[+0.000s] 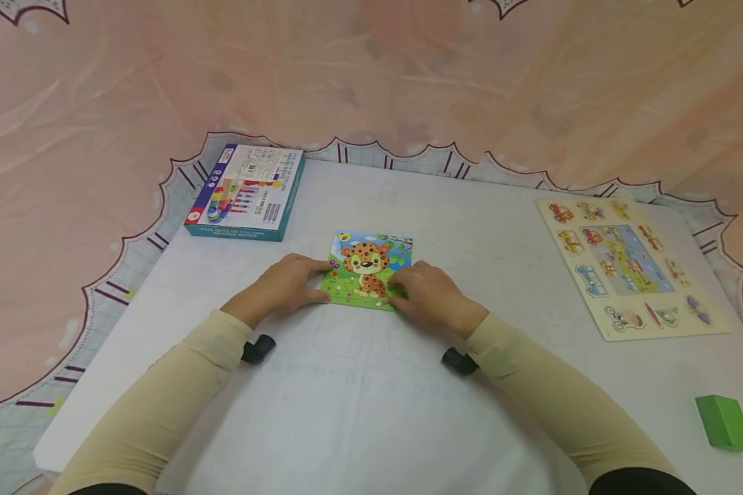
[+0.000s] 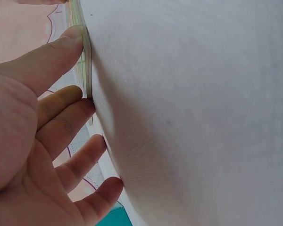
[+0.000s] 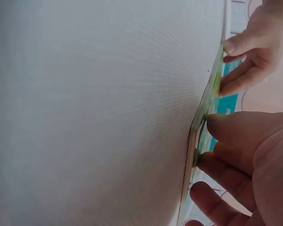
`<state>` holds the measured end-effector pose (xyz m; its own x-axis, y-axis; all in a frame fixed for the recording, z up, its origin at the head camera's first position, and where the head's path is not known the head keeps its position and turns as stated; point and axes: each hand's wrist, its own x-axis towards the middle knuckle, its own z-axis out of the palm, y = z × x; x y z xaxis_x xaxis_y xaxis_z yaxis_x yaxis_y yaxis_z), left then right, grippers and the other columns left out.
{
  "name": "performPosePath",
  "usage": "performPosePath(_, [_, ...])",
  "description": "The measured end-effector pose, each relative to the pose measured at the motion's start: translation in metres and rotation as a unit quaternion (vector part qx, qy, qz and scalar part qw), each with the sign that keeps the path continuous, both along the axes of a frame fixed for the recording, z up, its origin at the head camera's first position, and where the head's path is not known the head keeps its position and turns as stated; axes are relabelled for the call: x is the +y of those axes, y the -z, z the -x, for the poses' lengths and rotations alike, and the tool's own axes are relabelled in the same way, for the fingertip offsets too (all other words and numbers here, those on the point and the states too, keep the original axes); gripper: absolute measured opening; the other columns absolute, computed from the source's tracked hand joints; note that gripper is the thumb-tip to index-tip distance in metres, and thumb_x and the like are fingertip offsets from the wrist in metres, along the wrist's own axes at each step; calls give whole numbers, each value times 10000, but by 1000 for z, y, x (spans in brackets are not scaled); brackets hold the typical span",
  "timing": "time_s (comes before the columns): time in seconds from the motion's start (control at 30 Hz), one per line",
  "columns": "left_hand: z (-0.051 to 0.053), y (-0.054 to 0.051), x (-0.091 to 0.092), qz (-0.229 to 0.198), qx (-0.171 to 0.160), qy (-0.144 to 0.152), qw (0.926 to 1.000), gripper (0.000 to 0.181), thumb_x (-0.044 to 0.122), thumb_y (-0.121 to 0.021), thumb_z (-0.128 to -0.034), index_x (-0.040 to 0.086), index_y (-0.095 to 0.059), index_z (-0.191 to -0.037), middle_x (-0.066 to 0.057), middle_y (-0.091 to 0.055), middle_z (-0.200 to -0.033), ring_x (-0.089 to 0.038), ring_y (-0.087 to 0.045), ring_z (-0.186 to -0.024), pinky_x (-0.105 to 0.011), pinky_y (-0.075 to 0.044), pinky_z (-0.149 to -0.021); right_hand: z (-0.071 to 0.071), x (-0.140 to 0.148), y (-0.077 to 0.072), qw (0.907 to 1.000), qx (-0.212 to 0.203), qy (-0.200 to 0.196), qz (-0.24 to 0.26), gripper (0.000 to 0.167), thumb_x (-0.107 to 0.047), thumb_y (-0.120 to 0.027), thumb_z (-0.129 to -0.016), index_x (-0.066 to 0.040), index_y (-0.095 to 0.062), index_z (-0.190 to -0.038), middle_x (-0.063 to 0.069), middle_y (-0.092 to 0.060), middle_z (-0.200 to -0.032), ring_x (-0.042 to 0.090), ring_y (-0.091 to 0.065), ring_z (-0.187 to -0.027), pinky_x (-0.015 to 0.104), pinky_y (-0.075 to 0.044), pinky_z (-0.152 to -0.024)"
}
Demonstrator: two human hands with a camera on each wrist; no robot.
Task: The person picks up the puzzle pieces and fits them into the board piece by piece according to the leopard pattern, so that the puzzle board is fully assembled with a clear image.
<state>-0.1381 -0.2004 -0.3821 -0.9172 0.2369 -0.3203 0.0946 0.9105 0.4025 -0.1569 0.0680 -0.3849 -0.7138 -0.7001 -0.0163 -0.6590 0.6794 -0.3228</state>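
A flat picture puzzle [image 1: 367, 265] of a spotted leopard cub on green grass lies on the white table, between both hands. At its left edge, my left hand [image 1: 285, 285] rests with the thumb and fingers spread apart; the left wrist view shows its fingers [image 2: 68, 125] extended against the board's side. Over the lower right corner, my right hand [image 1: 432, 294] has its fingers bent and pinches a green corner piece [image 3: 196, 157] between thumb and fingers. That piece is mostly hidden by the fingers in the head view.
A teal-edged game box [image 1: 254, 192] lies at the back left. On the right are a cream board with inset picture pieces [image 1: 631, 268] and, nearer me, a green block [image 1: 726, 423]. A scalloped patterned cloth [image 1: 408, 155] runs along the table's far edge.
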Motion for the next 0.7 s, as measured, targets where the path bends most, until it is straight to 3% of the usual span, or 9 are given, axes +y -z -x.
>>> performPosePath(0.33, [0,-1,0,0,41,51,10000,660,313,-789,-879,109,-541,-1455,-163,-516,-1455,-372,-383,-1381,-532,-302,-1149,3,-4,1,9983,-529,233,-74,314,-218,-694,-946,-29,-695,-1197,90,-688,-1198,295,-584,-1149,414,-459,-1017])
performPosePath(0.7, [0,-1,0,-3,19,68,10000,649,306,-783,-885,113,-542,-1456,-164,-507,-1464,-380,-375,-1387,-537,-297,-1150,12,-8,1,9907,-1198,651,-2,356,-200,-722,-922,-33,-651,-1228,98,-649,-1229,282,-561,-1176,408,-438,-1037])
